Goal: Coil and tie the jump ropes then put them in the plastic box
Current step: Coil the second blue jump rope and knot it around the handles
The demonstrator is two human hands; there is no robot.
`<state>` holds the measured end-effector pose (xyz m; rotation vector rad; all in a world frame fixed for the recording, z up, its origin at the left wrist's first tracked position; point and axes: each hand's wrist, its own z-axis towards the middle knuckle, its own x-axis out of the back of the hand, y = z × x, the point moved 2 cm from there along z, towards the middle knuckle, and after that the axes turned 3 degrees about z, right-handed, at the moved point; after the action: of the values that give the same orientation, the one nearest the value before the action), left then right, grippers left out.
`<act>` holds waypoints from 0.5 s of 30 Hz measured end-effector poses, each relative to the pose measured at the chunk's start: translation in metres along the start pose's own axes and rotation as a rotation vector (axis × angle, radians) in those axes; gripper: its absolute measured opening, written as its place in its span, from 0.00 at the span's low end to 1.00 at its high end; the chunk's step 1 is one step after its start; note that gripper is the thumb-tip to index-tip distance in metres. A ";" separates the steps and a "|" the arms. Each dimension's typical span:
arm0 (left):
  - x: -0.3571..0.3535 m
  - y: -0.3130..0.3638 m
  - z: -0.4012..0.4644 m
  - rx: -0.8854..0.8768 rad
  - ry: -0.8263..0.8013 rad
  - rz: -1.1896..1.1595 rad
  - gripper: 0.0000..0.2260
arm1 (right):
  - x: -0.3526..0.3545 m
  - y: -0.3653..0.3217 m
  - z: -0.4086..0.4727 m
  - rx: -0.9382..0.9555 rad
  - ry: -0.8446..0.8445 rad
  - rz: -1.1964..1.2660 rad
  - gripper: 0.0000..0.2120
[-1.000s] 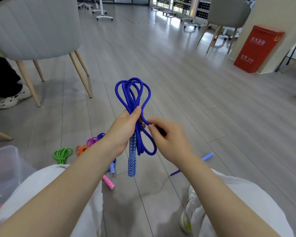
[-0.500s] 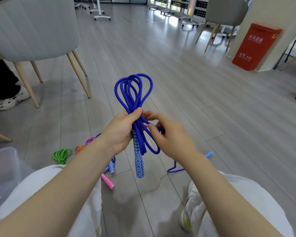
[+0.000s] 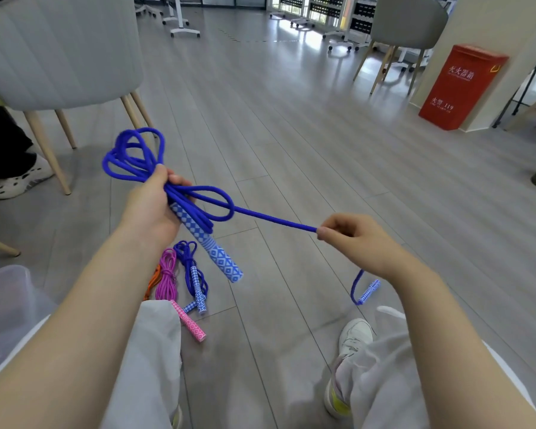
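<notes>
Blue jump rope [image 3: 143, 162] loops sit bunched in the left hand [image 3: 150, 209]; right hand [image 3: 353, 239] fingers pinch its tight free end.

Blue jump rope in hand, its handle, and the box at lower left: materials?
Blue jump rope: looks like a matte woven cord, soft enough to bend into tight loops; the weave is too fine to confirm. Handle: blue-and-white diamond print, probably a grip wrap or printed plastic; the core is hidden. Plastic box: translucent, frosted plastic with rounded edges.
</notes>
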<state>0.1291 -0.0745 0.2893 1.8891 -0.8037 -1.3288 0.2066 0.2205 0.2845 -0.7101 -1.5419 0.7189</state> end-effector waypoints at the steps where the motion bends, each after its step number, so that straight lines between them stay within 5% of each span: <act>1: 0.003 0.004 0.001 -0.030 0.021 0.011 0.12 | 0.003 0.000 0.000 -0.002 0.027 0.016 0.08; 15: -0.031 -0.028 -0.041 -0.082 -0.329 0.752 0.10 | -0.037 -0.031 0.006 0.200 0.168 0.232 0.05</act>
<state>0.1624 -0.0260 0.2932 1.1162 -1.4220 -1.1514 0.2023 0.1724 0.2860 -0.7847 -1.2276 0.9477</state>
